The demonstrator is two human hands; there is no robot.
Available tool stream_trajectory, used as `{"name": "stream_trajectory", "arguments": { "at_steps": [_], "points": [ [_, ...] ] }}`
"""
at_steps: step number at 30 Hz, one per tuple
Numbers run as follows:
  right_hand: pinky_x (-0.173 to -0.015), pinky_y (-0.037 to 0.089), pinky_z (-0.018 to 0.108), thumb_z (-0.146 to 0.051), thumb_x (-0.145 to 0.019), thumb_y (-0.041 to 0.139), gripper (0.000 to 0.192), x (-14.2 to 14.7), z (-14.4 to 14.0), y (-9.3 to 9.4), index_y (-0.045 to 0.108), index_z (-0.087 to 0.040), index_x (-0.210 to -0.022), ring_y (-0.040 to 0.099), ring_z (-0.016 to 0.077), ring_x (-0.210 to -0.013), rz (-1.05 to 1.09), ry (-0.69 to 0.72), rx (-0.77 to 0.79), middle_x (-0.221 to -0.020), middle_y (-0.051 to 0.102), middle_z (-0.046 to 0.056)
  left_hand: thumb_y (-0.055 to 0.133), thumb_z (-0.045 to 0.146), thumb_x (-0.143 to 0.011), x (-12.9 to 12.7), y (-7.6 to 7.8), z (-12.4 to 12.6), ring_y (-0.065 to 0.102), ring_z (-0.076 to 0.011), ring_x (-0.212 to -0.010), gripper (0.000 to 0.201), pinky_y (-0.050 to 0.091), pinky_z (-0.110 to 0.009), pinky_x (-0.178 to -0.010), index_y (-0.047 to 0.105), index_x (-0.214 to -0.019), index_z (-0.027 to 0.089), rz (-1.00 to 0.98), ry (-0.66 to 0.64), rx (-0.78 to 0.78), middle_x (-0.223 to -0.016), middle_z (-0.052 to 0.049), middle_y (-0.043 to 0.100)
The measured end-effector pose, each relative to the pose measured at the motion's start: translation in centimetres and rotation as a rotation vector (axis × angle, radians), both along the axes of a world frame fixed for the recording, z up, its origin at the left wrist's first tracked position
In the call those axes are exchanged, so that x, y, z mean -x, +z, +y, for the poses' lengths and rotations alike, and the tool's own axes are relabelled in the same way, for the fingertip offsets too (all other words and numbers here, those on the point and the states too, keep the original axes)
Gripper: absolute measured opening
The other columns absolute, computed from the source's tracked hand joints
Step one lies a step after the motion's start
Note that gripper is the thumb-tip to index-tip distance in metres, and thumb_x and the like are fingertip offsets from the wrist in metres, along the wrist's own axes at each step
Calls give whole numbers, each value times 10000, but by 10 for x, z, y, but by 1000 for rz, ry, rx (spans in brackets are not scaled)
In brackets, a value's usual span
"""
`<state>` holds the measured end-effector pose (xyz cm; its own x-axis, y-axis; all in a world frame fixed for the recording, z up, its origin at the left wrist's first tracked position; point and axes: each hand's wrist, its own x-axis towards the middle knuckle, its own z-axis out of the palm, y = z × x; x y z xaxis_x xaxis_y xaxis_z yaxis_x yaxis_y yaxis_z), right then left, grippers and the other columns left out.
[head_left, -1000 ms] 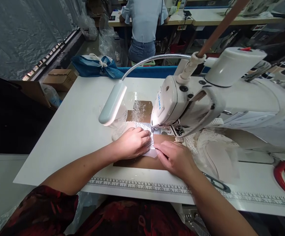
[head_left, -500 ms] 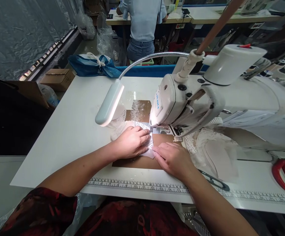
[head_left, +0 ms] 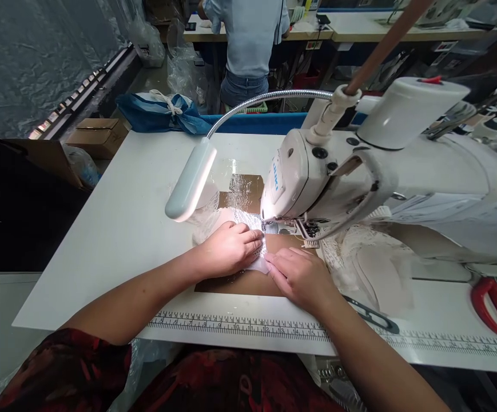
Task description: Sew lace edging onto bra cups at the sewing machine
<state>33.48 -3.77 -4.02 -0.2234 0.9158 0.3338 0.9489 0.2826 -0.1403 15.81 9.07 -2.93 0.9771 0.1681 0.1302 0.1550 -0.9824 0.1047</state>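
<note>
My left hand (head_left: 230, 250) lies flat on a white lace piece (head_left: 248, 220), pressing it down just left of the needle of a white sewing machine (head_left: 317, 177). My right hand (head_left: 302, 277) rests flat beside it, fingertips on the near edge of the same lace. Under both hands a brown patch (head_left: 248, 281) covers the white table (head_left: 123, 217). More white lace fabric (head_left: 372, 263) is bunched under the machine arm to the right.
A gooseneck lamp (head_left: 190, 182) hangs over the work at left. Small snips (head_left: 372, 317) and red-handled scissors (head_left: 494, 309) lie at right. A printed ruler (head_left: 239, 326) runs along the table's near edge. Another person (head_left: 248, 46) sits at a far table.
Both hands have stayed pressed on the lace, creeping slightly toward the needle. The view has shifted a little.
</note>
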Motion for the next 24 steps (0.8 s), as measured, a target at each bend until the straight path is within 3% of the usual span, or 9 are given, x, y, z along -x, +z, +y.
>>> {"name": "stream_trajectory", "arguments": {
  "at_steps": [8,13,24],
  "points": [
    [-640,341,277,-247,-948,447,279,2,4,-3,711,-192,-1020,560,141,-675,-77,-65,48,-724,665,25,396,292,-987,-2,-1,10,547,-223,-985,355,414,-355,-821,601,-1226,128,-9,36,-19,-1307,-132,585],
    [-640,336,289,-226,-938,452,293,3,5,-4,686,-192,-1112,546,150,-676,-139,-76,64,-759,667,29,359,226,-993,0,-3,11,535,-221,-994,347,391,-357,-822,585,-1242,137,2,-15,-68,-1333,-113,571],
    [-619,340,281,-192,-919,416,345,2,6,-2,680,-232,-1138,541,152,-663,-141,-104,134,-766,662,36,479,200,-921,2,-2,13,538,-230,-1002,379,399,-371,-825,571,-1282,137,44,2,-44,-1345,-121,565]
  ]
}}
